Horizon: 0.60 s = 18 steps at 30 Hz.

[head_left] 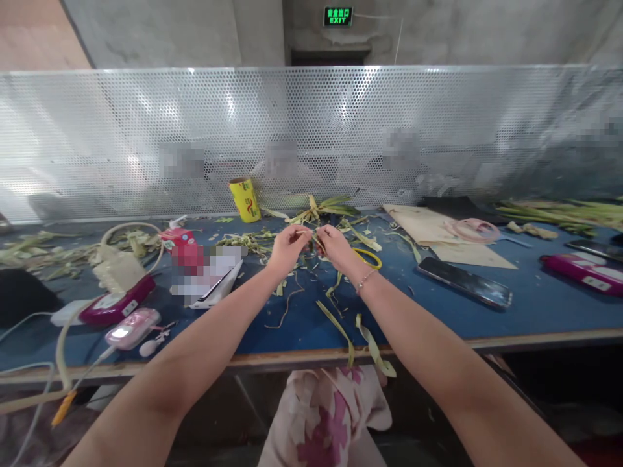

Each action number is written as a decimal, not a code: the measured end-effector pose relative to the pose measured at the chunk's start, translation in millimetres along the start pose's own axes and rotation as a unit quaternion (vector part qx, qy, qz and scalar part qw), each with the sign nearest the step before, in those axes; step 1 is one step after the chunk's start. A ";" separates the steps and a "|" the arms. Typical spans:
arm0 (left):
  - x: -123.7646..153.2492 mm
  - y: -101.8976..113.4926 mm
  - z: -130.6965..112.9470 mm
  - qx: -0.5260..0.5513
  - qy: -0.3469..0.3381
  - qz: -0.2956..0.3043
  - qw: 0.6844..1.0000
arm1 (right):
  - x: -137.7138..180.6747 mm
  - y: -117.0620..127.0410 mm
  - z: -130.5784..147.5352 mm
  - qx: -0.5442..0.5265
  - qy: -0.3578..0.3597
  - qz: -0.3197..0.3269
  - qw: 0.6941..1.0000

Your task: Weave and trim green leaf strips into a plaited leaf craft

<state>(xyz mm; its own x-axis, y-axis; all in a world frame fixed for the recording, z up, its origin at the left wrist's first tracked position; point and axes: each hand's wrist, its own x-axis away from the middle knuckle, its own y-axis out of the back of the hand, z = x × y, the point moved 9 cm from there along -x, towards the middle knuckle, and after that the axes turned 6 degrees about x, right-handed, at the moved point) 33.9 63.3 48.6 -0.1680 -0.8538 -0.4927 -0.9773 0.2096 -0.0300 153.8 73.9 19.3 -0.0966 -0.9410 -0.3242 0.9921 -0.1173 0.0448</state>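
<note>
My left hand (291, 245) and my right hand (331, 244) are close together above the middle of the blue table (311, 324). The fingers of both are pinched on what looks like a thin pale strip (311, 232), mostly hidden by the fingertips. Behind them lies a bundle of green and yellowish leaves (316, 207). Nearer to me, peeled leaf strips (372, 347) hang over the table's front edge, beside a thinner strip (338, 327). A yellow ring (368, 257), perhaps tape, is partly hidden behind my right wrist.
A phone (464, 282) and brown paper sheets (438, 233) lie to the right, with a magenta device (584, 272). At left are a white device (217, 285), a pink case (132, 329) and cables. Behind a yellow can-like roll (244, 200) stands a perforated metal screen (311, 117).
</note>
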 end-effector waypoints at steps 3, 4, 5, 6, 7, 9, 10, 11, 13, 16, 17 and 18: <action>-0.6 7.6 3.5 0.073 0.022 -0.049 0.996 | 1.7 -3.6 3.1 0.022 0.014 0.010 1.000; -0.4 8.5 3.4 0.089 0.027 -0.055 0.994 | 1.8 -5.0 2.9 0.029 0.013 0.015 0.999; 0.0 8.2 3.1 0.103 0.035 -0.054 0.993 | 1.7 -5.9 2.4 0.037 0.012 0.019 0.999; 0.8 7.0 2.9 0.117 0.045 -0.047 0.991 | 1.4 -6.0 1.9 0.044 0.012 0.020 0.999; 1.6 5.2 2.6 0.128 0.056 -0.038 0.989 | 1.0 -5.4 1.4 0.050 0.011 0.017 0.999; 3.3 2.3 1.8 0.149 0.071 -0.026 0.986 | 0.2 -3.4 0.9 0.057 0.011 0.008 0.998; 3.8 2.2 1.8 0.156 0.077 -0.027 0.984 | -0.1 -2.6 0.8 0.057 0.012 0.005 0.998; 3.8 3.1 2.4 0.160 0.080 -0.034 0.983 | -0.2 -2.1 0.8 0.055 0.013 0.003 0.998; 2.5 5.3 4.1 0.160 0.080 -0.048 0.983 | -0.2 -2.5 1.3 0.054 0.016 0.005 0.998; -1.4 7.1 4.0 0.125 0.056 -0.048 0.989 | 0.5 -3.3 2.3 0.055 0.019 0.011 0.998; -2.4 7.7 3.3 0.111 0.047 -0.046 0.992 | 0.8 -3.2 2.9 0.059 0.022 0.012 0.998; -2.9 8.3 2.9 0.100 0.040 -0.045 0.993 | 1.2 -3.2 3.7 0.063 0.026 0.013 0.998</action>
<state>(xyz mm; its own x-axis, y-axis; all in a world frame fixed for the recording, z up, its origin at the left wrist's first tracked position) 26.6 68.9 47.3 -0.0983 -0.9069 -0.4098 -0.9451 0.2140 -0.2470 150.3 72.0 22.2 -0.0627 -0.9273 -0.3690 0.9761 -0.1341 0.1712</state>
